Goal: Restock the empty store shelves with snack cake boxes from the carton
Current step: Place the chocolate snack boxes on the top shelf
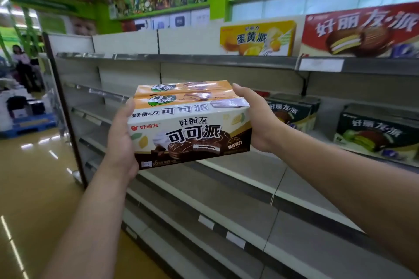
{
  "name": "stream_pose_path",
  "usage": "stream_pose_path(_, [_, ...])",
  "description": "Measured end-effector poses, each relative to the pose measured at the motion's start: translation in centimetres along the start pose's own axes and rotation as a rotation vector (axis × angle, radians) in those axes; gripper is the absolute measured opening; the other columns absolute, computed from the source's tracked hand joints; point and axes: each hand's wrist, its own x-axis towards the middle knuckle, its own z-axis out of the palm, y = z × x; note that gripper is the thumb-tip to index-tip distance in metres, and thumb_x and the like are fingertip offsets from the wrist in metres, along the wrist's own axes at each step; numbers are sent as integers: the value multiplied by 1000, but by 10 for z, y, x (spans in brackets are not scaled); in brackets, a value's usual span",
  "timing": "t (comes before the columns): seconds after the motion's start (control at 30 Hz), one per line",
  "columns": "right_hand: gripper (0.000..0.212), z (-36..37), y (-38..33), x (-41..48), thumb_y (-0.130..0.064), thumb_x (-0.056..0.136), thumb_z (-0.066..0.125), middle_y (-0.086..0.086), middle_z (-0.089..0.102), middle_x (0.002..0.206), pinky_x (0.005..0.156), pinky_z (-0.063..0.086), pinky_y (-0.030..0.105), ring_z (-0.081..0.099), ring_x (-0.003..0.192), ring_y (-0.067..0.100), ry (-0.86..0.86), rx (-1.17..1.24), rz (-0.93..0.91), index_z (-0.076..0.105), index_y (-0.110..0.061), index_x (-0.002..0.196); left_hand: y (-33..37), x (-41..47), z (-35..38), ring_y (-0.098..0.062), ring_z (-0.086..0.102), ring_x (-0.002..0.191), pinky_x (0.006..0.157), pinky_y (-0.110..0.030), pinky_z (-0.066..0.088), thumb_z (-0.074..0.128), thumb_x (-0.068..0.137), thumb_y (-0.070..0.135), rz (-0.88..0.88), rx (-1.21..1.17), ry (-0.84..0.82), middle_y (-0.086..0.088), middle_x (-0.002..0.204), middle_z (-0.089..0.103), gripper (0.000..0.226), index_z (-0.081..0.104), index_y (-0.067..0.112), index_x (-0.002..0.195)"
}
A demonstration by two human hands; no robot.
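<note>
Because the snack cake box (pixel 190 131) is wide, the left hand (pixel 122 140) and right hand (pixel 257 120) grip its short ends, thumbs on top, holding it level in mid-air above the bare shelf's (pixel 229 180) front edge, probably ready to slide in.

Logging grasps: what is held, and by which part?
The snack cake box, by its two short ends: left hand on the left end, right hand on the right end.
</note>
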Motion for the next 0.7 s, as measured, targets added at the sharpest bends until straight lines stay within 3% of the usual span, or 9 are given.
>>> stream_pose_path(0.13, [62,-17,-34,-26,-64,86,57,21,71,118,98,51,53,66,112,43,38,13,-54,69,-16,123,23,6,32,-37,68,116,104,-55,47,35,102,54,18,-13,-72,-16,126,71,52,76,25,115])
stream_pose_path(0.27, [62,-34,-65,-52,-64,85,59,23,70,119,89,54,46,69,105,41,94,15,-120,69,-17,123,43,8,66,-38,69,113,101,-56,51,36,101,56,32,-37,-128,-16,124,72,52,68,23,124])
stream_pose_path(0.5, [78,-71,-111,-90,-68,67,69,24,69,121,93,52,52,65,113,44,221,41,-194,65,-20,128,69,12,128,-35,71,110,93,-51,53,37,101,57,103,-59,-224,-13,123,73,51,64,25,130])
stream_pose_path(0.7, [77,-113,-147,-138,-66,68,68,24,69,118,92,51,48,66,95,38,284,85,-232,67,-15,125,86,11,191,-37,68,114,106,-62,45,44,98,61,166,-62,-265,-14,124,72,53,67,26,130])
